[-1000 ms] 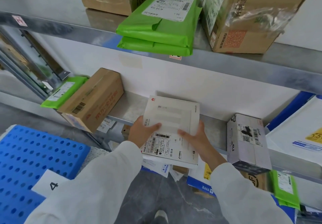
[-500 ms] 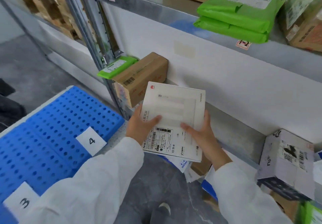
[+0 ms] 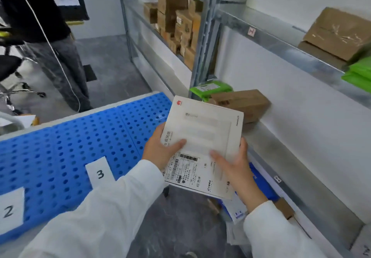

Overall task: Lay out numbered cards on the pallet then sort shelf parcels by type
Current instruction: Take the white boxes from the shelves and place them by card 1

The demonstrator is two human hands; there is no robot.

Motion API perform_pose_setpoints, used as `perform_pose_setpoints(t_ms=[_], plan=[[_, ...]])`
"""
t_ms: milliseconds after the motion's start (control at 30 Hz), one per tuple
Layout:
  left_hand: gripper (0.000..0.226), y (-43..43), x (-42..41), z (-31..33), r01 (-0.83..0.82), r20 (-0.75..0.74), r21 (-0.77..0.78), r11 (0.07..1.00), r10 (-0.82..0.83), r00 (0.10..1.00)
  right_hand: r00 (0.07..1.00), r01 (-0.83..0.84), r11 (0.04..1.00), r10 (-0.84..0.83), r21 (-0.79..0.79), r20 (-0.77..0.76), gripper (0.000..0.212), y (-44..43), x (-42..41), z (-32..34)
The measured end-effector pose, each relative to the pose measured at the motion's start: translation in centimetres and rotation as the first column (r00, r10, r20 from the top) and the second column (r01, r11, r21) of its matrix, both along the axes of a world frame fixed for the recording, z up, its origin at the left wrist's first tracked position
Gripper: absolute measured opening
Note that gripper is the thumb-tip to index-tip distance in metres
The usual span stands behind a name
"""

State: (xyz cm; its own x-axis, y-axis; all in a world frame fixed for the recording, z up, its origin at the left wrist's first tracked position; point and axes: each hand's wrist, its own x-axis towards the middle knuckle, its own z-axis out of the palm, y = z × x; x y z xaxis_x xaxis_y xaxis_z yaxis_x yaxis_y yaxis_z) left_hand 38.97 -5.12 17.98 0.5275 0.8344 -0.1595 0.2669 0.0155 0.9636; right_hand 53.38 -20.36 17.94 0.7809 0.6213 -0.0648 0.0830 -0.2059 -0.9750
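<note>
Parcel (image 3: pixel 204 125), flat and white, sits clasped between my left hand (image 3: pixel 160 151) and right hand (image 3: pixel 234 165), thumbs on top, beside the blue pallet (image 3: pixel 60 147) bearing card 3 (image 3: pixel 99 174).

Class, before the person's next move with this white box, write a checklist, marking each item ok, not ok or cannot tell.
1. Left hand and right hand grip the white box at opposite sides: ok.
2. Shipping label faces up, readable: ok.
3. Card 3 and card 2 lie on the blue pallet: ok.
4. Remaining numbered cards: out of view, cannot tell.
5. Bare pallet surface beside card 3: ok.
6. Bystander stands beyond the pallet, clear of the hands: ok.
</note>
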Motion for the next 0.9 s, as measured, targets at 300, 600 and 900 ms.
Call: perform_pose_setpoints(t_ms=[300, 600, 900], plan=[[0.054, 1.7, -14.2, 0.6, -0.225, 0.018, -0.001, 0.974, 0.225, 0.974, 0.960, -0.280, 0.960, 0.280, 0.010, 0.005, 0.085, 5.6, -10.6, 1.4], [0.055, 3.3, -30.2, 0.5, -0.488, -0.034, 0.070, 0.870, 0.491, 0.870, 0.835, -0.549, 0.836, 0.549, -0.014, 0.031, 0.098, 12.8, -24.5, 0.8], [0.059, 4.3, -44.2, 0.9, -0.705, -0.002, 0.095, 0.703, 0.709, 0.706, 0.657, -0.754, 0.657, 0.754, 0.006, 0.004, 0.098, 19.6, -37.4, 1.7]])
